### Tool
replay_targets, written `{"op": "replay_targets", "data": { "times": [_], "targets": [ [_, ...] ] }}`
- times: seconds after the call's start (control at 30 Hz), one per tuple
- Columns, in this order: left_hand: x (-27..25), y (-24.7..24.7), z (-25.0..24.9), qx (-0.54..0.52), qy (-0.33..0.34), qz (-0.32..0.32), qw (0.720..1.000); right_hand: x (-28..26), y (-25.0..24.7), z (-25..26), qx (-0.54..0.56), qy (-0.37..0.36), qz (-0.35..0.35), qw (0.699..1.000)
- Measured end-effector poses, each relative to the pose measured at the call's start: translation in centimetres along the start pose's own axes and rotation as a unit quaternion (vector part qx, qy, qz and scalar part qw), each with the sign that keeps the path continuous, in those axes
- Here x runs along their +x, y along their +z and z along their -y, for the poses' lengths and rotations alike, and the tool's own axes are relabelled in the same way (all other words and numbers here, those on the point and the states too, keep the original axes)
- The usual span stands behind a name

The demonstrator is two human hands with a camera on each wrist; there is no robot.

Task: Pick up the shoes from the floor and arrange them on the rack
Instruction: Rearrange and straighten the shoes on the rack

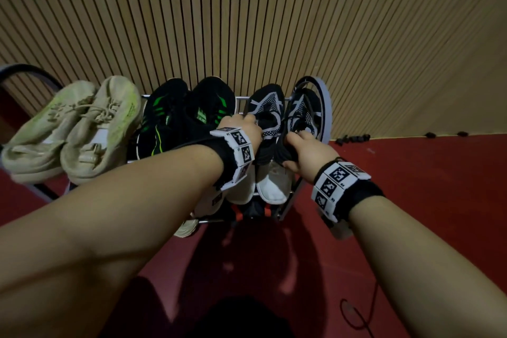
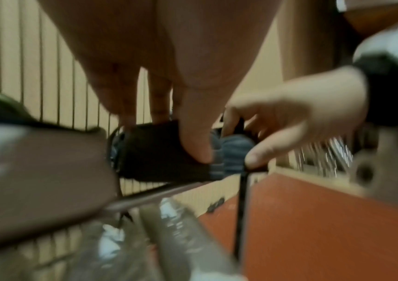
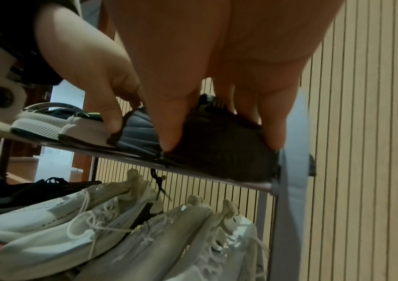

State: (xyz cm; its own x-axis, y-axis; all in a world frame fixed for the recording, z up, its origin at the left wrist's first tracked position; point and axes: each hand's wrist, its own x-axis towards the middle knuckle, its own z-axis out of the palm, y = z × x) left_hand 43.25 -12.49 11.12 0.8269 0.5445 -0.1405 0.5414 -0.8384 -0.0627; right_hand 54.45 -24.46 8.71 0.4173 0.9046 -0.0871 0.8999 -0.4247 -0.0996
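Observation:
A pair of black shoes with white mesh stands at the right end of the rack's (image 1: pixel 325 107) top shelf, toes to the wall. My left hand (image 1: pixel 244 125) grips the heel collar of the left shoe (image 1: pixel 267 105); in the left wrist view its thumb (image 2: pixel 197 133) presses the black heel (image 2: pixel 152 155). The heel of the right shoe (image 1: pixel 301 111) is held by my right hand (image 1: pixel 297 149), thumb and fingers curled around it (image 3: pixel 217 155), right beside the rack's grey side frame (image 3: pixel 294 152). Both soles rest on the front rail (image 3: pixel 193 174).
A beige pair (image 1: pixel 74 129) and a black-and-green pair (image 1: pixel 186 118) fill the rest of the top shelf. White shoes (image 3: pixel 101 228) lie on the lower shelf. A slatted wall (image 1: pixel 247 22) stands behind, with red floor (image 1: pixel 411 186), a black cable (image 1: pixel 356 315) and small black pieces (image 1: pixel 354 138).

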Motion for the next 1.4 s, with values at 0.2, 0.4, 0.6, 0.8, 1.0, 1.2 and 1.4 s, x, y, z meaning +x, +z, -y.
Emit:
{"op": "replay_targets", "data": {
  "times": [0.2,0.4,0.6,0.8,1.0,1.2,1.4],
  "targets": [
    [-1.0,1.0,0.6,-0.05,0.042,-0.047,0.997,-1.2,0.3,-0.5,-0.012,-0.001,-0.023,1.0],
    [0.0,2.1,1.7,-0.065,0.031,0.023,0.997,-1.2,1.9,1.2,-0.037,0.102,0.005,0.994],
    [0.9,2.5,-0.1,0.022,0.064,0.049,0.997,0.4,1.2,1.2,-0.073,0.105,0.067,0.99],
    [-0.6,2.7,-0.7,-0.023,0.068,0.04,0.997,-0.4,1.8,0.7,-0.025,0.062,0.036,0.997],
    [-1.5,2.9,-2.0,-0.077,0.035,0.016,0.996,-2.5,1.8,-0.9,-0.022,-0.01,0.015,1.0],
    [-1.8,3.4,-3.1,-0.094,0.005,-0.01,0.995,-2.6,1.8,-1.3,-0.029,-0.028,0.011,0.999],
    [-1.0,1.7,-0.4,-0.042,0.056,0.032,0.997,-2.2,1.6,-0.8,-0.06,-0.016,-0.015,0.998]
  ]
}}
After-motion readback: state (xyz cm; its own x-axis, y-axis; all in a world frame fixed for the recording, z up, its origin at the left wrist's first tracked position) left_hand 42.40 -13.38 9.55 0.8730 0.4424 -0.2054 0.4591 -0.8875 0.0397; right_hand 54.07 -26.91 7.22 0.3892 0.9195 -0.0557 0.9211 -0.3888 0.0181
